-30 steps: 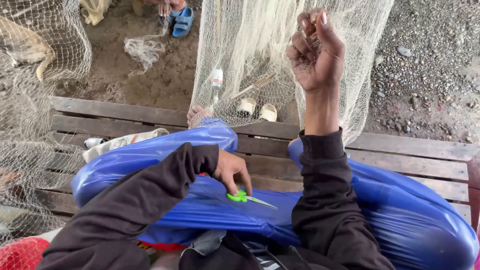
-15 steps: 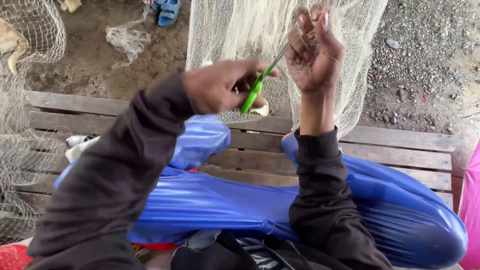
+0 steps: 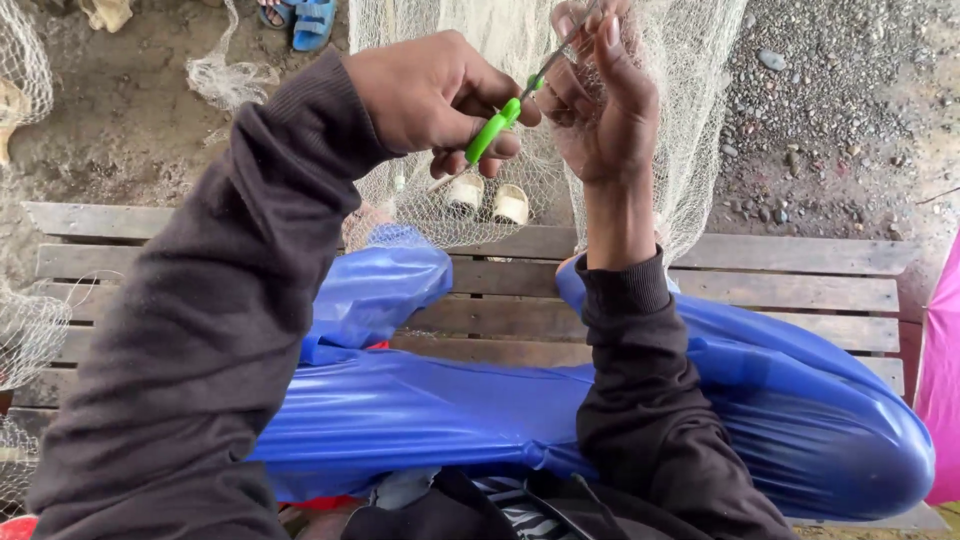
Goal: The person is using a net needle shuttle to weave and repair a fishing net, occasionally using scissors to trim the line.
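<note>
Over slatted wooden bench (image 3: pixel 780 290) and gravel ground | left hand (image 3: pixel 430 95) grip clamped on green-handled snips (image 3: pixel 500 118) | right hand (image 3: pixel 600 100) fingers bunching fine pale net (image 3: pixel 690 130) | glossy blue trousers (image 3: pixel 450 410)

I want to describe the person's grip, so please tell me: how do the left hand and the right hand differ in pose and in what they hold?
The left hand is closed, knuckles up, around the green-handled snips; the right hand is raised with its fingers curled into the pale mesh fishing net. The left hand comes in from the side, while the right forearm stands nearly upright. Both wear dark long sleeves and meet at the same spot of net.
</note>
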